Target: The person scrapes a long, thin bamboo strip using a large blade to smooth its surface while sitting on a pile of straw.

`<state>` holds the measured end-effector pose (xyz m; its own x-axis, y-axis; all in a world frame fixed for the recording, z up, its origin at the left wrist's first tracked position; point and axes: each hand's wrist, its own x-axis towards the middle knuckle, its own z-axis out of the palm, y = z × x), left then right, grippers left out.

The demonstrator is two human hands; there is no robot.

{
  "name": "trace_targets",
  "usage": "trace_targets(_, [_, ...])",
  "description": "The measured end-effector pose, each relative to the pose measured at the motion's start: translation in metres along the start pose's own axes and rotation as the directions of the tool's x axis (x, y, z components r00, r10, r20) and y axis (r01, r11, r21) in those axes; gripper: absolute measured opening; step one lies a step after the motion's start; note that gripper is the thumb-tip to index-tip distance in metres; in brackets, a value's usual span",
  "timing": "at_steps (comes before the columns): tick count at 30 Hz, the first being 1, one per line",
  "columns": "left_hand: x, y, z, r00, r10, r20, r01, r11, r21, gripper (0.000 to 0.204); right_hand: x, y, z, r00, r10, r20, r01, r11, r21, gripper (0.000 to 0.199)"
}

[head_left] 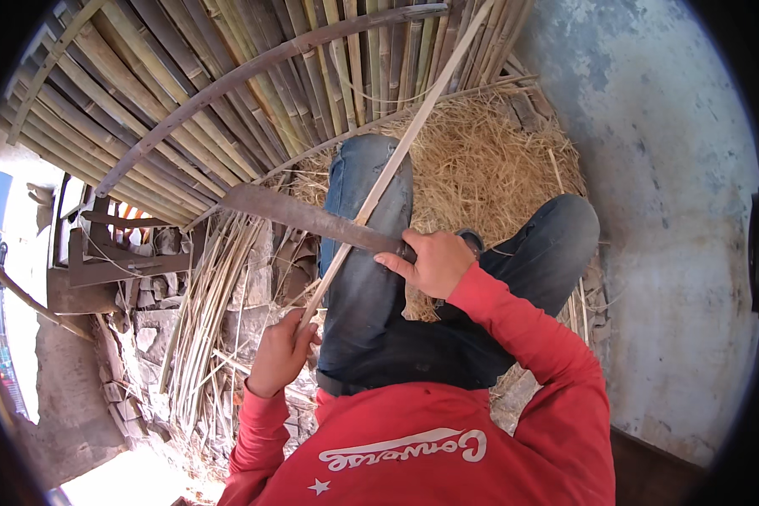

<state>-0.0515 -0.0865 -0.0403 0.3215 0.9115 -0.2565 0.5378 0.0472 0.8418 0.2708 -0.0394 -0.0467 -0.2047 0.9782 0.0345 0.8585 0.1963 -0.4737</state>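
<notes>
My left hand (283,351) is closed round the near end of a long, pale bamboo strip (401,152). The strip slants up and away to the right, passing over my left thigh. In my right hand (434,263) is the handle of a machete (299,218), its broad, brownish blade pointing left. The blade crosses the strip above my thigh, and it seems to touch it there. My right fingers wrap the handle, with the thumb laid along it near the blade.
A heap of straw-like shavings (481,160) lies beyond my knees. Bamboo poles (261,84) with a curved crosspiece stand at the far side. Left of me is a bundle of thin strips (207,325) beside loose bricks (131,411). A bluish-white wall (675,211) rises on the right.
</notes>
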Motion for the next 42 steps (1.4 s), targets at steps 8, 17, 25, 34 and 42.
trace_targets(8, [-0.031,-0.018,-0.004,0.998,-0.061,-0.033,0.059,0.996,-0.059,0.021,-0.004,-0.011,-0.009,0.999,0.029,0.024,-0.029,0.999,0.022,0.075])
trace_targets(17, [-0.022,0.003,0.019,0.972,0.017,-0.234,0.000,0.998,0.070,0.021,-0.013,-0.024,-0.015,0.990,-0.139,0.034,0.138,0.990,0.033,0.065])
trace_targets(25, [-0.013,0.008,0.014,0.989,-0.044,-0.139,0.043,0.999,-0.010,0.023,-0.007,-0.001,-0.021,0.998,-0.042,-0.037,0.042,0.999,0.007,0.057])
trace_targets(34, [-0.022,-0.004,0.021,0.988,0.027,-0.151,-0.018,0.998,0.061,0.019,0.025,0.060,-0.045,0.926,0.275,-0.260,-0.289,0.957,-0.016,0.055])
trace_targets(42, [-0.025,-0.041,0.027,0.967,0.091,-0.237,-0.063,0.990,0.123,0.018,-0.008,0.009,-0.020,0.994,-0.106,0.014,0.107,0.969,-0.225,0.065])
